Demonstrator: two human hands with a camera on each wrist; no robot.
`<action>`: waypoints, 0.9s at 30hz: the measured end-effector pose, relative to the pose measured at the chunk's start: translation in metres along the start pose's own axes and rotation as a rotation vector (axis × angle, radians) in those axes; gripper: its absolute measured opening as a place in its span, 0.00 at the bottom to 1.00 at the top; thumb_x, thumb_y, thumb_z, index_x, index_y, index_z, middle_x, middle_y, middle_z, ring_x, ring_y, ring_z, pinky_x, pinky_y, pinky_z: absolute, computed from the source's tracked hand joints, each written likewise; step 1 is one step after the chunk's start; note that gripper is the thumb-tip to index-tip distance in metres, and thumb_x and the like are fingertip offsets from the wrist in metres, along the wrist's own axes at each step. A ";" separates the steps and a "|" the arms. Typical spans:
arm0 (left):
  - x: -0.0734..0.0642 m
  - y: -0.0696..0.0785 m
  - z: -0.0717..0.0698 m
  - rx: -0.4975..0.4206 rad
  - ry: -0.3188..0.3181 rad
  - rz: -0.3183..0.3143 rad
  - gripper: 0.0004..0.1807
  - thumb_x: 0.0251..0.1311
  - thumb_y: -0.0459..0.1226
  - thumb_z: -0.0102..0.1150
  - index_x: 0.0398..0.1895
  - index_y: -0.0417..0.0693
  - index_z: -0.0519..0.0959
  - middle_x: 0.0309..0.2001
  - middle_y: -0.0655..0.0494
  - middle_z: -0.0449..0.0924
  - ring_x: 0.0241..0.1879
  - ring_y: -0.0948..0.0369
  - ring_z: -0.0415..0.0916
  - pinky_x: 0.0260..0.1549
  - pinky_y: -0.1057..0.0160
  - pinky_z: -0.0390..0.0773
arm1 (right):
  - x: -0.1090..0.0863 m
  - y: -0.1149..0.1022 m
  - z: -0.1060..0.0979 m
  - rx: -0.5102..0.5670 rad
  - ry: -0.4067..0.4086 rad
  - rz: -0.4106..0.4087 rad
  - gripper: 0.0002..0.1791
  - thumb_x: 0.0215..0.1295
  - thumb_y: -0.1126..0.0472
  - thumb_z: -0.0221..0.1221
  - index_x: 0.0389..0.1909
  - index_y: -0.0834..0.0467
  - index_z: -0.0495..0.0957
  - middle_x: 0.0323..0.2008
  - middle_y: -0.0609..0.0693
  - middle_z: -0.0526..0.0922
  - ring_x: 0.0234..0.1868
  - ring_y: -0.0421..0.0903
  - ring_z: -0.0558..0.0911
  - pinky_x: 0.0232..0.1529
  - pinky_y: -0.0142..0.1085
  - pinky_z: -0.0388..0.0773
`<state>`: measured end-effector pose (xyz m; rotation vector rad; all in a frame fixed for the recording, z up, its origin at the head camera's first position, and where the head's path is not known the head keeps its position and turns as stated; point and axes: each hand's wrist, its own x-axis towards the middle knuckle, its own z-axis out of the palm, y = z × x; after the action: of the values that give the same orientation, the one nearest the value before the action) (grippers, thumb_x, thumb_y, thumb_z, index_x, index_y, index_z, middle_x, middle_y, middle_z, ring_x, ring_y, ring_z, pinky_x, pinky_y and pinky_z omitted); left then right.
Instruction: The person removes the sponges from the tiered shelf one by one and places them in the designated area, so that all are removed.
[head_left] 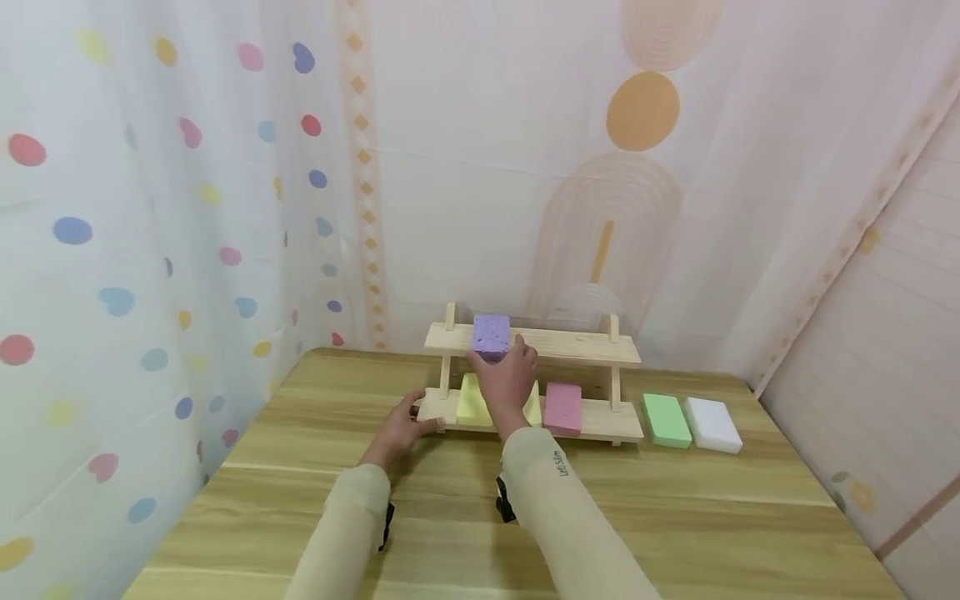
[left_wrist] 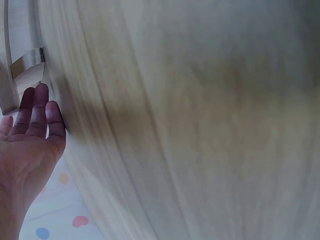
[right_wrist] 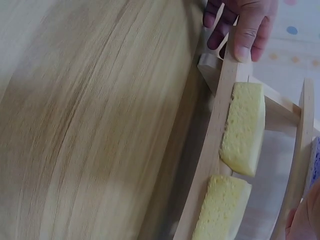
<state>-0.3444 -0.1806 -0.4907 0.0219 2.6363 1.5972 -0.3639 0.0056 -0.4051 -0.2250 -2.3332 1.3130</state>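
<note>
A two-tier wooden shelf rack [head_left: 577,343] stands on the table. On its upper tier, toward the left end, my right hand [head_left: 508,385] grips a purple sponge [head_left: 491,331] between thumb and fingers. My left hand [head_left: 399,430] holds the left end of the lower tier, thumb at the front edge; in the right wrist view this left hand [right_wrist: 245,25] shows its thumb on the board. Two yellow sponges, one [right_wrist: 243,127] nearer the left end and another [right_wrist: 221,209] beside it, lean on the lower tier, partly hidden by my right arm in the head view. A pink sponge [head_left: 562,408] stands to their right.
Right of the rack, a green sponge [head_left: 666,420] and a white sponge [head_left: 712,424] lie on the wooden table [head_left: 675,517]. Patterned curtains [head_left: 465,183] hang behind and along the left side. The rack's uprights [head_left: 616,387] rise near both ends.
</note>
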 end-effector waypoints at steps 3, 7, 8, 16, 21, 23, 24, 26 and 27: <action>-0.003 0.002 0.004 -0.005 -0.001 0.007 0.43 0.63 0.47 0.66 0.76 0.46 0.57 0.64 0.35 0.68 0.62 0.41 0.67 0.59 0.39 0.65 | 0.001 0.002 -0.001 -0.019 0.020 0.006 0.56 0.47 0.39 0.75 0.71 0.63 0.62 0.60 0.64 0.68 0.58 0.59 0.71 0.58 0.49 0.70; -0.006 0.007 0.007 -0.024 0.004 0.008 0.42 0.63 0.45 0.67 0.75 0.45 0.57 0.63 0.35 0.68 0.61 0.41 0.67 0.59 0.40 0.66 | 0.003 0.002 -0.002 -0.050 0.034 0.010 0.56 0.47 0.38 0.75 0.70 0.64 0.62 0.59 0.64 0.69 0.57 0.58 0.70 0.58 0.49 0.70; -0.006 0.007 0.008 -0.028 0.005 0.010 0.42 0.63 0.45 0.67 0.75 0.44 0.57 0.63 0.35 0.68 0.60 0.41 0.67 0.59 0.40 0.66 | 0.004 0.002 -0.002 -0.052 0.033 0.011 0.56 0.47 0.38 0.75 0.70 0.64 0.63 0.59 0.64 0.69 0.57 0.58 0.70 0.57 0.49 0.70; -0.006 0.008 0.013 -0.036 0.001 -0.004 0.43 0.62 0.45 0.67 0.76 0.46 0.57 0.64 0.36 0.68 0.61 0.42 0.68 0.59 0.40 0.66 | 0.007 0.006 -0.001 -0.056 0.034 0.014 0.51 0.48 0.40 0.75 0.67 0.64 0.66 0.56 0.63 0.71 0.54 0.57 0.72 0.54 0.48 0.72; -0.004 0.011 0.018 -0.046 -0.008 0.011 0.43 0.63 0.45 0.67 0.76 0.45 0.57 0.63 0.35 0.68 0.60 0.43 0.68 0.59 0.40 0.66 | 0.011 0.011 -0.005 -0.009 0.045 0.013 0.46 0.50 0.45 0.75 0.64 0.64 0.68 0.53 0.62 0.71 0.52 0.56 0.71 0.51 0.48 0.73; -0.003 0.012 0.019 -0.047 -0.013 0.011 0.43 0.63 0.45 0.67 0.76 0.45 0.57 0.63 0.36 0.69 0.60 0.43 0.68 0.59 0.41 0.66 | 0.012 0.013 -0.007 0.003 0.049 0.019 0.45 0.49 0.46 0.75 0.64 0.64 0.68 0.54 0.62 0.71 0.52 0.56 0.71 0.51 0.48 0.73; -0.003 0.012 0.019 -0.048 -0.015 0.012 0.43 0.63 0.45 0.67 0.76 0.45 0.57 0.62 0.36 0.69 0.60 0.43 0.69 0.59 0.41 0.66 | 0.012 0.014 -0.008 0.007 0.050 0.022 0.45 0.49 0.47 0.75 0.65 0.64 0.68 0.54 0.62 0.71 0.52 0.56 0.71 0.52 0.48 0.73; -0.002 0.012 0.019 -0.046 -0.021 0.013 0.43 0.63 0.44 0.66 0.76 0.45 0.56 0.62 0.36 0.69 0.59 0.43 0.69 0.59 0.41 0.66 | 0.013 0.015 -0.009 0.017 0.050 0.024 0.45 0.49 0.48 0.75 0.65 0.64 0.68 0.54 0.62 0.71 0.53 0.56 0.70 0.53 0.48 0.72; -0.002 0.012 0.018 -0.049 -0.023 0.013 0.43 0.63 0.44 0.66 0.76 0.45 0.56 0.62 0.36 0.69 0.59 0.43 0.69 0.59 0.42 0.66 | 0.013 0.015 -0.010 0.023 0.047 0.025 0.45 0.49 0.48 0.75 0.65 0.64 0.68 0.55 0.62 0.71 0.54 0.56 0.70 0.54 0.48 0.72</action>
<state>-0.3419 -0.1587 -0.4885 0.0548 2.5845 1.6550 -0.3722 0.0261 -0.4096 -0.2753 -2.2820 1.3311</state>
